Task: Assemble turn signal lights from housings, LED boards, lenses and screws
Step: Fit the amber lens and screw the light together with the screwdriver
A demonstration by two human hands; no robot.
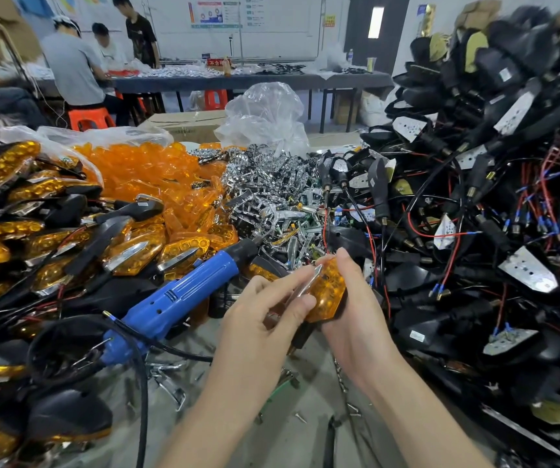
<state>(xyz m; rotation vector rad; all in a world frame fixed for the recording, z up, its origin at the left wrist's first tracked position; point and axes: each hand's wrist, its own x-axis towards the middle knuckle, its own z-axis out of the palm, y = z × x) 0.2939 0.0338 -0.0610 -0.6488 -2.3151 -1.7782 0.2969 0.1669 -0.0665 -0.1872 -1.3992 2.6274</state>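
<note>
Over the middle of the bench I hold one turn signal light (331, 293) with an amber lens in a black housing. My right hand (353, 319) grips it from the right side and underneath. My left hand (265, 309) pinches a chrome trim strip (307, 282) that lies along the lens's left edge. A blue electric screwdriver (177, 298) lies to the left on the bench, its tip pointing up and right, untouched. Loose screws (300, 417) lie on the bench below my hands.
Finished amber lights (35, 238) pile up at the left, loose amber lenses (143, 170) behind them, chrome reflectors (272, 187) in the centre, and black housings with wires and LED boards (491, 204) tower at the right. People work at a far table (238, 79).
</note>
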